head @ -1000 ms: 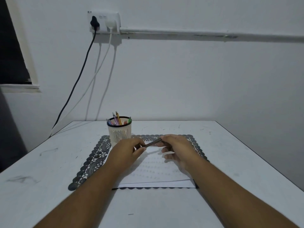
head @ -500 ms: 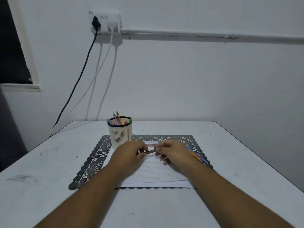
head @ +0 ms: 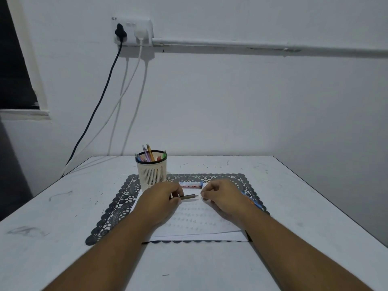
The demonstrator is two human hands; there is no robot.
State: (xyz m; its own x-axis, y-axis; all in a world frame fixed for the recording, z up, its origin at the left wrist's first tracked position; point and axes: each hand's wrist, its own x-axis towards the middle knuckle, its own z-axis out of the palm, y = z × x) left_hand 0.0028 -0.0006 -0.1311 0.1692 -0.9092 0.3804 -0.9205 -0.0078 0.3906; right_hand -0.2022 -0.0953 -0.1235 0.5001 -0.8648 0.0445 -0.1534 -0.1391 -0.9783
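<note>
Grey pen [head: 189, 196], red-labelled box [head: 191, 185] — lettering illegible

Home study corner. A scuffed white bench [head: 63, 217] meets a bare painted wall. The pen pot [head: 151, 174] stands on a lace mat [head: 117, 208], a written sheet [head: 199, 227] just before it, and a wall socket [head: 133, 31] with plugged cables [head: 100, 101] high above it.

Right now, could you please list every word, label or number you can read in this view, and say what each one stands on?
No text here can be quoted as it reads.
Small box beyond the hands: red and blue print, too blurred to read.
Sheet of paper: rows of faint marks, too small to read.
Grey pen held by the left hand: no print shows.
Pen holder: no label shows.
</note>
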